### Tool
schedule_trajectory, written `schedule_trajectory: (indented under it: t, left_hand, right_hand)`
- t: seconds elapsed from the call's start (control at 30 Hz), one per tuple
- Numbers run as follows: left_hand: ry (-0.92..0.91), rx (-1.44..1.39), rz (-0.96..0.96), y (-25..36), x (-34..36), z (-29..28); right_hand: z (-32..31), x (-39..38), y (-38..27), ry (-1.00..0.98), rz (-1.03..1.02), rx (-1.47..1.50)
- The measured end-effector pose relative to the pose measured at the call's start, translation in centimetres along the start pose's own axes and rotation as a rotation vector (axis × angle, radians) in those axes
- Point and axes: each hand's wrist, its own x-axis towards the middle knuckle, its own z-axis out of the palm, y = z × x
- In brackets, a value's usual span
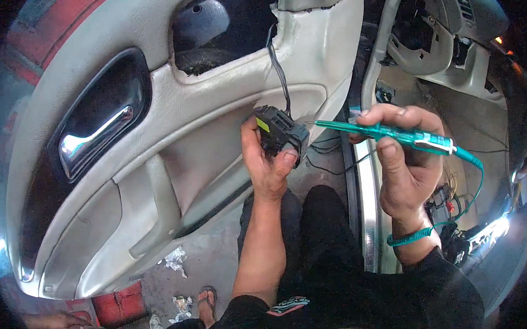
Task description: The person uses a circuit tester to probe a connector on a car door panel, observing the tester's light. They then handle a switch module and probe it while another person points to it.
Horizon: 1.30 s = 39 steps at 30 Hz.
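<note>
My left hand (267, 177) is closed around a black plastic electrical connector block (281, 133) with a yellow-green strip on its side. Dark wires (279, 70) run from its top up into a cut-out in the beige car door panel (218, 116). In my right hand (412, 170), a green see-through circuit tester pen (394, 135) lies level between thumb and fingers. Its thin metal probe points left, close to the connector's right side; whether it touches, I cannot tell. From the pen's back end a green coiled cord (480, 181) loops down and around my right wrist.
A chrome door handle (102, 135) sits on the panel to the left. The metal door sill (370, 218) and the opened dashboard (437, 51) are on the right, with loose wiring (449, 198) below. Another person's hand (62, 323) and a sandalled foot (207, 303) show at lower left.
</note>
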Motion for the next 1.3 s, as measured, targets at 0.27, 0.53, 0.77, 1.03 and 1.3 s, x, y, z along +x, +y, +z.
schedule_trajectory:
  t: [0.27, 0.53, 0.77, 1.03, 1.3]
  left_hand:
    - [-0.032, 0.061, -0.009, -0.5, 0.1, -0.9]
    - [-0.004, -0.038, -0.031, -0.5, 0.1, 0.2]
    - [-0.017, -0.106, -0.045, -1.0, 0.0, 0.4]
    - [-0.048, -0.110, -0.045, -1.6, -0.1, -0.1]
    - [-0.024, -0.104, -0.036, -2.0, -0.1, -0.2]
  right_hand:
    - [1.3, 1.5, 0.3, -0.003, 0.100, -0.008]
    - [1.2, 2.3, -0.2, -0.078, 0.089, -0.168]
    - [1.3, 2.9, -0.8, -0.133, 0.106, -0.245]
    - [1.6, 3.4, -0.8, -0.176, 0.141, -0.294]
    - [1.8, 3.5, -1.1, -0.200, 0.189, -0.349]
